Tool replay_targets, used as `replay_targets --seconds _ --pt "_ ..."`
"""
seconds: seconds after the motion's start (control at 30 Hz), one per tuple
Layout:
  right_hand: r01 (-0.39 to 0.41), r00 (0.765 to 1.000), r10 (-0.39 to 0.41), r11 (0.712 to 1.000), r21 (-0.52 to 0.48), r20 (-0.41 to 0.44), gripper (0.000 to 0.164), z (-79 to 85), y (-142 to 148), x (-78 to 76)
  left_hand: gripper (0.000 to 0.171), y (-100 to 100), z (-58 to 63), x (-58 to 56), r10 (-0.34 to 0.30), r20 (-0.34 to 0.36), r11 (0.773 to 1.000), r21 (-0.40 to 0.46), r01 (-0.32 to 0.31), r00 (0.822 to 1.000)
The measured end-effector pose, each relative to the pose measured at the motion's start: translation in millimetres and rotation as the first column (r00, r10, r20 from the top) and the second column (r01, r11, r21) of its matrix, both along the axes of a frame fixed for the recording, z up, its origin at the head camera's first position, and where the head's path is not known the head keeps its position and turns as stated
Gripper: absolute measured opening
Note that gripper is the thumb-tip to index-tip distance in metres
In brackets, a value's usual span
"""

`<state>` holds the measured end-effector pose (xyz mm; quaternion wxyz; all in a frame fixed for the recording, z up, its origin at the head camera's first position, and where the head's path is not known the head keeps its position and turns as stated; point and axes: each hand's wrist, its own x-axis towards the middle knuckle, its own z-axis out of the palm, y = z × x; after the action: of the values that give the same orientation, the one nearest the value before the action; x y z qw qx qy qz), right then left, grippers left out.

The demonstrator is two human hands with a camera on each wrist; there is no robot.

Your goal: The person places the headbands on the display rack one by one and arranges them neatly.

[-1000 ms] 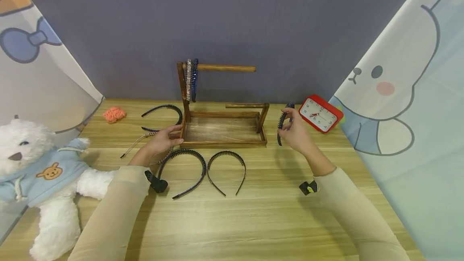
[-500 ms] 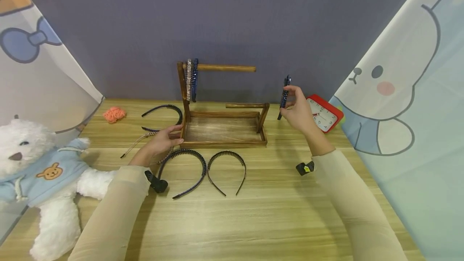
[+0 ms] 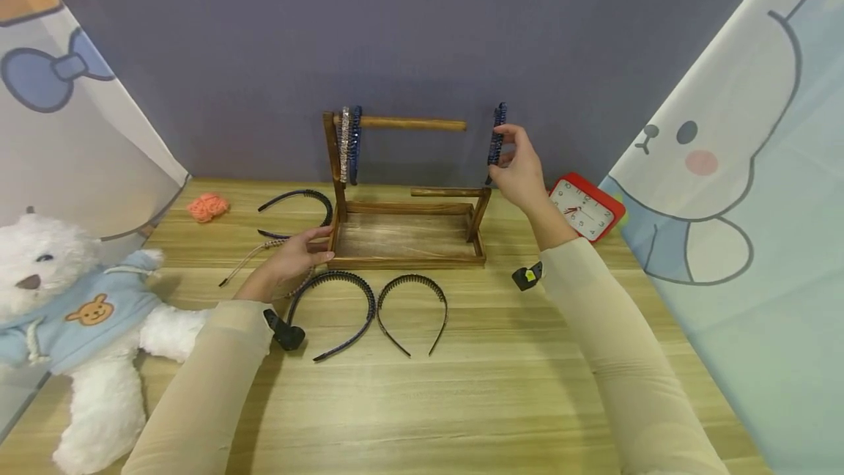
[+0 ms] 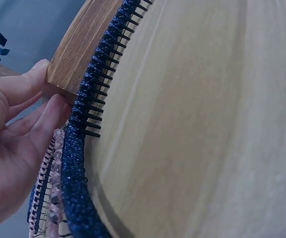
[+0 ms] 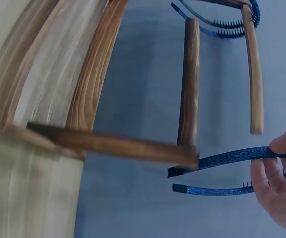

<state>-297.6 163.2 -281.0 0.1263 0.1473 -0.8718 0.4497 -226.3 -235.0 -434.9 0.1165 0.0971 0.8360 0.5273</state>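
Observation:
My right hand (image 3: pixel 522 173) pinches a dark blue toothed headband (image 3: pixel 497 139) between thumb and fingers. It is upright in the air, just right of the upper rod (image 3: pixel 412 124) of a wooden rack (image 3: pixel 409 264). In the right wrist view the two ends of this headband (image 5: pixel 232 157) point toward the short lower rod. My left hand (image 3: pixel 290 261) holds the left end of the rack's tray; thumb and fingers lie on either side of the wood (image 4: pixel 78 49) in the left wrist view. A sparkly pale headband (image 3: pixel 343 145) and a blue headband (image 3: pixel 354 145) hang at the upper rod's left end.
Headbands lie on the table: a dark one (image 3: pixel 330 211) behind my left hand, a pale beaded one (image 3: pixel 244 262) partly hidden by it, and a blue one (image 3: pixel 369 292) and a black one (image 3: pixel 412 278) in front. Around stand a red clock (image 3: pixel 587 205), orange yarn (image 3: pixel 207 207) and a plush bear (image 3: pixel 99 336).
My right hand has lifted the blue headband from beside the clock, up and to the left, toward the upper rod's free end. The left hand and rack have stayed put.

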Motion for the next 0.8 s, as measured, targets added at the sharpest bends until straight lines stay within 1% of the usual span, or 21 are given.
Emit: replay_targets --seconds 0.1,0.3,0.57,0.8 --pt "-0.019 1.000 0.019 1.000 -0.025 0.000 0.060 1.7 -14 -1.6 0.064 0 0.3 -0.9 -0.008 -0.002 1.000 0.005 0.008 1.000" --pt "-0.074 0.997 0.076 0.995 -0.063 0.028 0.060 4.1 -48 -1.9 0.064 1 0.1 -1.8 0.004 0.005 1.000 0.001 -0.004 1.000" --pt "-0.168 0.983 0.175 0.979 -0.111 0.048 0.058 -1.7 -91 -1.2 0.066 1 -1.1 0.1 0.006 0.028 1.000 -0.005 -0.005 1.000" --pt "-0.220 0.973 0.227 0.967 -0.133 0.044 0.058 -4.9 -121 -1.8 0.065 1 -1.9 -0.3 0.015 0.028 1.000 -0.009 -0.015 0.999"
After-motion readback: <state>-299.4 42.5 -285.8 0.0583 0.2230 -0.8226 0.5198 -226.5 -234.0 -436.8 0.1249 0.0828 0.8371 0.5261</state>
